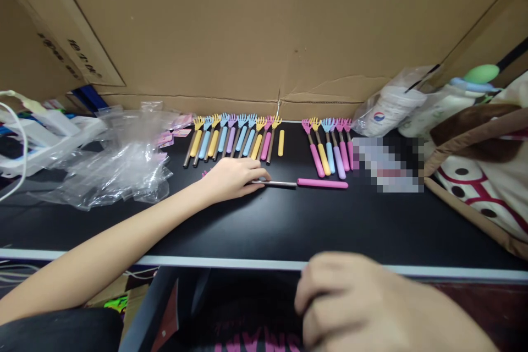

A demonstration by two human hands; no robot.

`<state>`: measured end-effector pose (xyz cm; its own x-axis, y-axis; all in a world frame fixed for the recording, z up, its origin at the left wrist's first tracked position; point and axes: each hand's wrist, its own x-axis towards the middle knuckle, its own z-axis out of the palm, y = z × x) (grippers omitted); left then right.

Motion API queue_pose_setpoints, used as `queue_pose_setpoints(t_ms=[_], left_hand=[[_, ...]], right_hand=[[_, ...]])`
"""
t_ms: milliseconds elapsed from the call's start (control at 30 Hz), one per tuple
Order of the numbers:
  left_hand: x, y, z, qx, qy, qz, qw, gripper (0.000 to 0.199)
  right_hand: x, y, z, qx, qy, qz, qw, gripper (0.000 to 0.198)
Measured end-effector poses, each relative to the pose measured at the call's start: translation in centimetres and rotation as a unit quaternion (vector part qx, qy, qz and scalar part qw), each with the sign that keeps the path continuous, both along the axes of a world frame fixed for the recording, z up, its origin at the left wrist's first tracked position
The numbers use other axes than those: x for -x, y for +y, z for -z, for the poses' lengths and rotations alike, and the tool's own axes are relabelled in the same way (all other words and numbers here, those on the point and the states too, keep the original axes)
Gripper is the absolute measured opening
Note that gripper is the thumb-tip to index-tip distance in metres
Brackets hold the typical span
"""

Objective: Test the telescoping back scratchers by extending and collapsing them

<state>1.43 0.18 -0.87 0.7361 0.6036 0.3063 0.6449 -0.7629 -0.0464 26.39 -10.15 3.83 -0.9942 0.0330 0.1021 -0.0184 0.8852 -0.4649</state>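
Observation:
My left hand (237, 176) is on the black tabletop, fingers closed on the thin metal rod (280, 183) of a back scratcher. A bit of its pink claw shows behind my wrist; the rest is hidden under the hand. A pink handle sleeve (324, 183) lies in line with the rod, its end at the rod's tip; whether they touch is unclear. In the foreground, beyond the table's front edge, my right hand (346, 302) is curled with its back towards me. Whatever its fingers might hold is hidden.
Behind my left hand lies a row of back scratchers (223, 140) with loose coloured sleeves (281, 143). Several sleeved back scratchers (329, 157) lie further right. Clear plastic bags (132, 159) are heaped left. A cup (390, 110) and a cloth bag (474, 143) stand right; cardboard (268, 27) walls the back.

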Motion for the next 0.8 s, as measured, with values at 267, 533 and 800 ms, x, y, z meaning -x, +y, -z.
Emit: queue_pose_setpoints(t_ms=[267,533,800], left_hand=[[-0.1,-0.1,-0.1,-0.004,0.003,-0.002,1.000,0.019],[0.0,0.1,0.1,-0.008,-0.007,0.003,1.000,0.016],[0.0,0.3,0.5,-0.010,-0.020,-0.003,1.000,0.017]], right_hand=[[-3.6,10.6,-0.6,-0.223,-0.051,0.294,0.928,0.030],[-4.3,14.0,2.2,-0.234,-0.069,0.268,0.932,0.026],[-3.8,13.0,2.3,-0.127,0.015,0.369,0.921,0.031]])
